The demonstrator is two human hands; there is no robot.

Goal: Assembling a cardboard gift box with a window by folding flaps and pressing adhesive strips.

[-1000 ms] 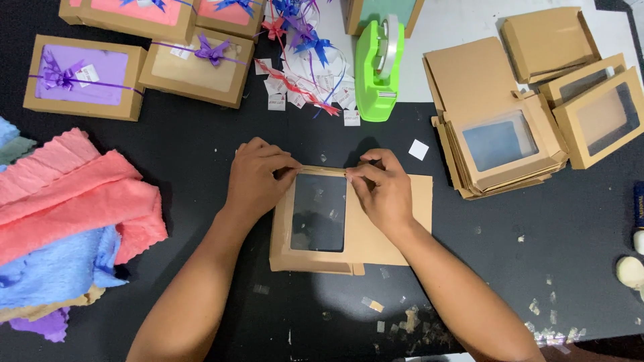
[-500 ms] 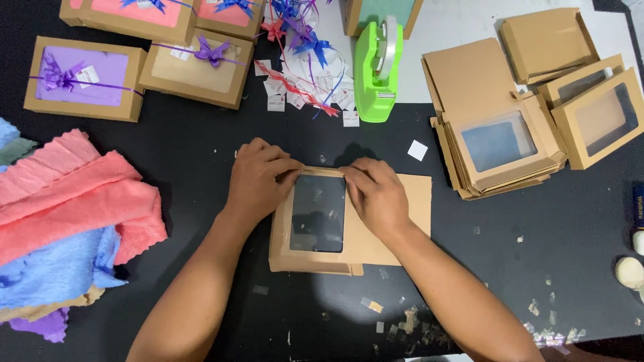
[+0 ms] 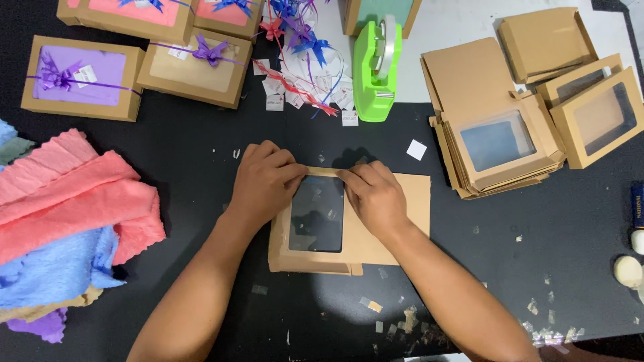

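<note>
- Since a second ago the right hand [image 3: 376, 198] has slid leftward along the top edge of the flat windowed box [image 3: 322, 224], so its fingertips now nearly meet those of the left hand [image 3: 268, 181]; the left hand has hardly shifted.
- Both hands lie flat and pressing, fingers drawn close together over the box's far edge. Neither is closed round anything (whether a strip of tape sits under the fingertips I cannot tell).
- The box lies on the black table [image 3: 537, 234] directly beneath both palms, its clear dark window showing between the two wrists, and a plain cardboard flap reaches out to the right from under the right hand.
- Judged from this, the pressing along that top edge seems nearly run its length, with the two sets of fingertips meeting at the middle.
- Just beyond the fingertips stands the green tape dispenser [image 3: 376, 67], with a scatter of curled ribbons [image 3: 295, 27] and small paper tags to its left.
- Well to the right of the right hand is a stack of flat windowed boxes [image 3: 496, 141].
- Beyond the left hand sit finished boxes tied with bows [image 3: 80, 77], and to its left a heap of pink and blue cloths [image 3: 67, 214].
</note>
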